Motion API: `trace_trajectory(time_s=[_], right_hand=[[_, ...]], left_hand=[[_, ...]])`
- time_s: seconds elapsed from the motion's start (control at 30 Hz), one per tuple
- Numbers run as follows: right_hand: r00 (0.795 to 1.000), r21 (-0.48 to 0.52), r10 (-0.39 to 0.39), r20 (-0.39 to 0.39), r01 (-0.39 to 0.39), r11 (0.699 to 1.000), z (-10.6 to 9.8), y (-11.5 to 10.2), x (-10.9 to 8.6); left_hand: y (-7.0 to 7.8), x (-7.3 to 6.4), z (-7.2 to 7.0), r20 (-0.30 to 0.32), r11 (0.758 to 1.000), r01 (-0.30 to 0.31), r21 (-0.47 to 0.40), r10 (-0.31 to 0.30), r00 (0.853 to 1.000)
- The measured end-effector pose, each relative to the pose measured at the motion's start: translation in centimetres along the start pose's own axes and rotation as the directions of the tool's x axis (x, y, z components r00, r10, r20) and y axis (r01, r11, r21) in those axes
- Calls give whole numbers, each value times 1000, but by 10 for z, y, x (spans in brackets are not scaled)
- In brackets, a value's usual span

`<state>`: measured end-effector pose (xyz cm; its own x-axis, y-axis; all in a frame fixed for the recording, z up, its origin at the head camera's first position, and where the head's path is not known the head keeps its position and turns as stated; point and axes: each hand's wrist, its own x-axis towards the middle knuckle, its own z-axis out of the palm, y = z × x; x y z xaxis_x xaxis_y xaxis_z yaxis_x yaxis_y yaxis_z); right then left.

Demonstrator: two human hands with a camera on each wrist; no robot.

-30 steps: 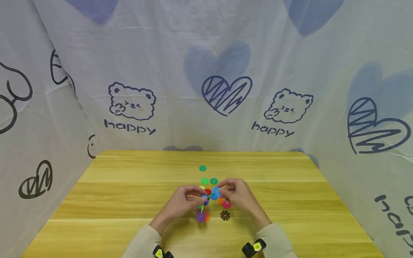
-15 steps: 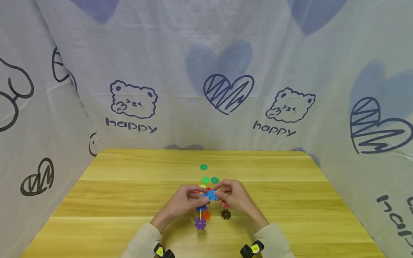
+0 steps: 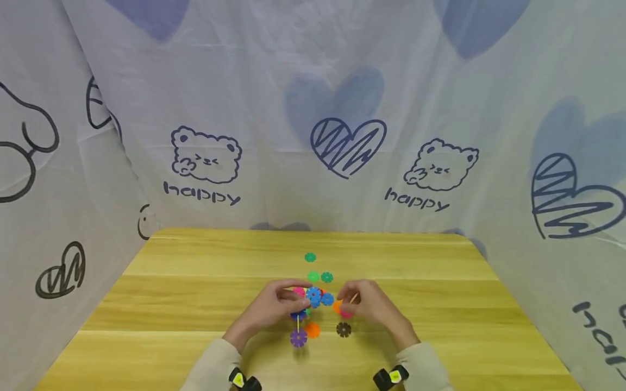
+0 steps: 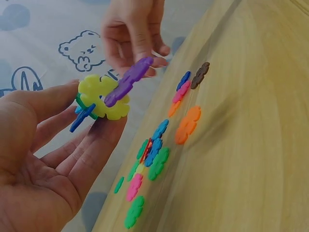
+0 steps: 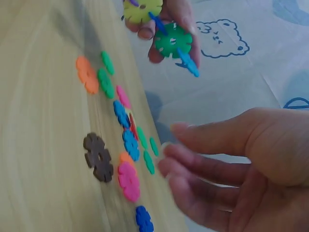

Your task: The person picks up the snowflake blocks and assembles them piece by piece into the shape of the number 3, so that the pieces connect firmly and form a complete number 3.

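My left hand pinches a chain of slotted flower-shaped plastic discs between thumb and fingers, above the table. Interlocked in it are a purple disc, a yellow disc, a dark blue disc, a green disc and a light blue disc. The purple one hangs lowest, toward the person. My right hand is apart from the chain, fingers loosely bent and nothing between them. It hovers by a loose pink disc and an orange disc.
On the wooden table lie several more loose discs: brown, dark blue, another orange disc, and green ones farther back such as a green disc. A printed cloth hangs behind and along both sides.
The right hand has let go of the light blue disc and moved right, away from the chain. The left hand keeps its hold; the chain has turned, its purple end lower and farther left.
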<state>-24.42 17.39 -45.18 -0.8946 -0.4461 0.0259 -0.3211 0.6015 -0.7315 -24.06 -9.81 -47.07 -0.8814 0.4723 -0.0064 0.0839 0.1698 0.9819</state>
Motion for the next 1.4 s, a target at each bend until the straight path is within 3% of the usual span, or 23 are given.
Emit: trace_trajectory(time_s=[0.23, 0.53, 1.4], right_hand=[[992, -112, -6, 125, 20, 994, 8, 7, -6], [987, -225, 1, 161, 36, 974, 15, 9, -11], [976, -147, -81, 202, 112, 983, 16, 10, -1]], left_hand=[[-3, -4, 0, 10, 1000, 6, 6, -6, 1000], [-5, -1, 2, 27, 1000, -6, 2, 6, 1000], [-2, -1, 1, -2, 999, -6, 35, 6, 1000]])
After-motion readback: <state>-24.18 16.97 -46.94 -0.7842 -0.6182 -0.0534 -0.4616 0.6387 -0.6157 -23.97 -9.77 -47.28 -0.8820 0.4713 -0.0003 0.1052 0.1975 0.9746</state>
